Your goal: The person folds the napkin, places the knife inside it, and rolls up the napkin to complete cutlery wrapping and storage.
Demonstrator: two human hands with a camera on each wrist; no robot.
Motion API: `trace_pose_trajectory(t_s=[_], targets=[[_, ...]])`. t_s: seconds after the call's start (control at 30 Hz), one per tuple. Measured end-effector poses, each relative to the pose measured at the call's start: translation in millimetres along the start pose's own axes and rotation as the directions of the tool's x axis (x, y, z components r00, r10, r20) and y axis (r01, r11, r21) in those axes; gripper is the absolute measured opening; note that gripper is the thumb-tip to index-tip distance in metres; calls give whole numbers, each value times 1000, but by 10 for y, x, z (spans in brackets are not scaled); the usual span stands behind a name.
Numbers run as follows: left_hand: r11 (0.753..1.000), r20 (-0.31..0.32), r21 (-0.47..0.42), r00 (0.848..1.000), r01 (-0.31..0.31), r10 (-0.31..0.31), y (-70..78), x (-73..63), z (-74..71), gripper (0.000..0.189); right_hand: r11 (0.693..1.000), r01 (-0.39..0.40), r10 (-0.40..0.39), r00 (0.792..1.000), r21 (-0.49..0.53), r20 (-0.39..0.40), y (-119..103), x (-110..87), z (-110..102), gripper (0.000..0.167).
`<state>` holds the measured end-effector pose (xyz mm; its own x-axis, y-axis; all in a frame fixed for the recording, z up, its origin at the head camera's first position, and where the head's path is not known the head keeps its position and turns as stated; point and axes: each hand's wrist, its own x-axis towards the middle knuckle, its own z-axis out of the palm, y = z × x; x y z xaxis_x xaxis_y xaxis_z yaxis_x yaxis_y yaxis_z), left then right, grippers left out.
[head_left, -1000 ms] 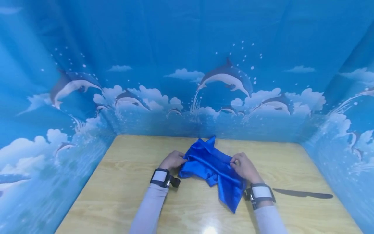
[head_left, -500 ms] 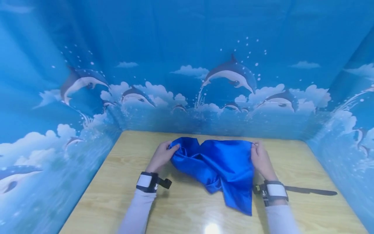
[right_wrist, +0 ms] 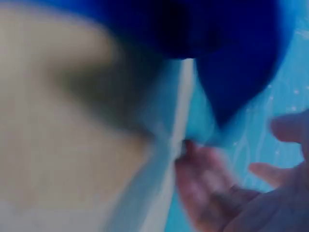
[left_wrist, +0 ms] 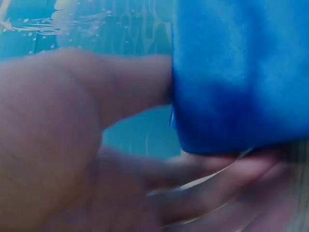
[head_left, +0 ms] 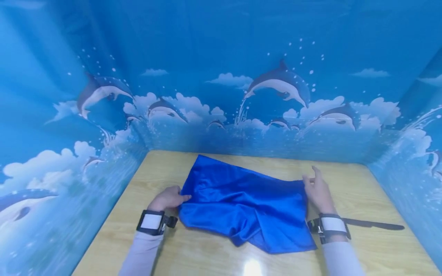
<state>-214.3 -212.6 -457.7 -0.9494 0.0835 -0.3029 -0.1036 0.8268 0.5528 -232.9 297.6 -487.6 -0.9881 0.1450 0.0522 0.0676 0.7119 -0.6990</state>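
A shiny blue satin cloth (head_left: 235, 195) spreads across the middle of the table, wrinkled, with its near edge folded and uneven. My left hand (head_left: 169, 198) holds its left edge, thumb over the cloth in the head view. In the left wrist view, the thumb (left_wrist: 140, 82) meets the cloth's edge and blurred fingers run beneath it; the exact contact is partly hidden. Near the cloth's far right corner is my right hand (head_left: 319, 193), its fingers spread. The right wrist view shows those fingers (right_wrist: 205, 183) apart from the hanging blue cloth (right_wrist: 231, 72).
A dark knife (head_left: 376, 224) lies on the wooden table (head_left: 121, 237) at the right, partly behind the right wrist strap (head_left: 334, 226). A dolphin-printed blue curtain (head_left: 221, 76) encloses the table's back and sides.
The cloth has gone from bunched to spread wide. My left hand moved left and nearer with its edge; my right hand moved right, then loosened from the corner it was pinching.
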Motion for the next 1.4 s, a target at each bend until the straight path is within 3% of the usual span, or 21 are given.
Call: trace_pose_trajectory(t_s=[0.1, 0.2, 0.3, 0.37, 0.47, 0.57, 0.63, 0.73, 0.83, 0.9, 0.93, 1.03, 1.13, 1.27, 1.4], targets=[[998, -51, -7, 996, 68, -68, 13, 77, 41, 57, 992, -47, 58, 994, -118, 94, 76, -157, -57, 94], [996, -107, 2, 990, 88, -87, 18, 159, 89, 65, 980, -64, 105, 971, -187, 217, 63, -292, -110, 103], [998, -155, 28, 987, 49, -44, -6, 254, 159, 56, 989, -5, 54, 943, -150, 329, 7, -359, -93, 91], [999, -189, 31, 982, -7, 13, -13, 315, 212, 40, 993, 58, -18, 941, -107, 338, -16, -376, -55, 71], [996, -200, -18, 977, -85, 80, -21, 383, 270, 19, 988, 143, -125, 961, -55, 247, -28, -358, 29, 42], [983, -210, -105, 970, -149, 124, -3, 414, 271, 22, 978, 207, -205, 975, -8, 88, -29, -306, 71, 33], [974, -250, -125, 956, -187, 152, 12, 423, 244, 19, 966, 256, -256, 967, 21, -9, -44, -244, 62, 33], [961, -342, -155, 925, -229, 166, 28, 430, 181, 16, 945, 328, -322, 931, 8, -170, -85, -109, 22, 31], [952, -418, -188, 897, -240, 143, 20, 476, 161, 19, 949, 314, -305, 904, -18, -298, -115, 61, -5, 26], [953, -417, -209, 902, -219, 116, -4, 531, 199, 24, 963, 269, -262, 912, -21, -317, -115, 164, 3, 26], [959, -392, -204, 914, -197, 104, -16, 557, 235, 27, 970, 243, -237, 925, -19, -296, -102, 200, 11, 27], [976, -297, -176, 952, -132, 75, -55, 599, 337, 42, 986, 152, -160, 974, -64, -159, -51, 233, 61, 45], [988, -207, -137, 978, -70, 41, -63, 558, 323, 56, 994, 67, -70, 997, -91, -20, 9, 166, 103, 70], [993, -127, -114, 992, 0, -15, -70, 372, 155, 64, 994, 15, 0, 990, -107, 139, 50, -35, 55, 93], [993, -38, -111, 998, 50, -55, -180, 97, 42, 57, 990, 42, -2, 958, -132, 286, 74, -301, -87, 107]])
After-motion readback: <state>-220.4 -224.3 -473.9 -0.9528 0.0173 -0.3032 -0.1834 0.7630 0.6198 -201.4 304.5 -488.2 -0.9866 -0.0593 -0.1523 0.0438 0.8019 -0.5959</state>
